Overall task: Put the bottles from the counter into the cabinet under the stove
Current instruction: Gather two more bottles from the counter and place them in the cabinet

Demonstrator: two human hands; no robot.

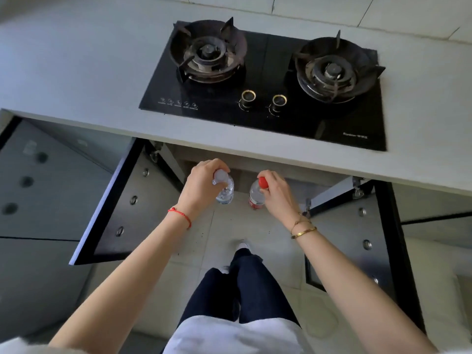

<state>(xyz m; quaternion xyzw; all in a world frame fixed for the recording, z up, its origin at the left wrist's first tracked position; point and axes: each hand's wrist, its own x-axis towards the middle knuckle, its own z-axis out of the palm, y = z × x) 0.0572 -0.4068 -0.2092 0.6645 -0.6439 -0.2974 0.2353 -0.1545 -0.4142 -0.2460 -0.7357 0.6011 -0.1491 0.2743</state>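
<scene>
My left hand [201,183] grips a clear plastic bottle with a white cap [224,190] by its neck. My right hand [277,194] holds a second clear bottle with a red cap and red label [256,195] at the top. Both bottles hang upright below the counter edge, in front of the open cabinet [255,172] under the black two-burner stove [265,80]. The cabinet's inside is mostly hidden by the counter.
Both cabinet doors stand swung out: the left door [120,205] and the right door [362,238] flank my arms. The pale counter [76,72] runs across the top. My legs and a shoe [242,246] stand on the tiled floor between the doors.
</scene>
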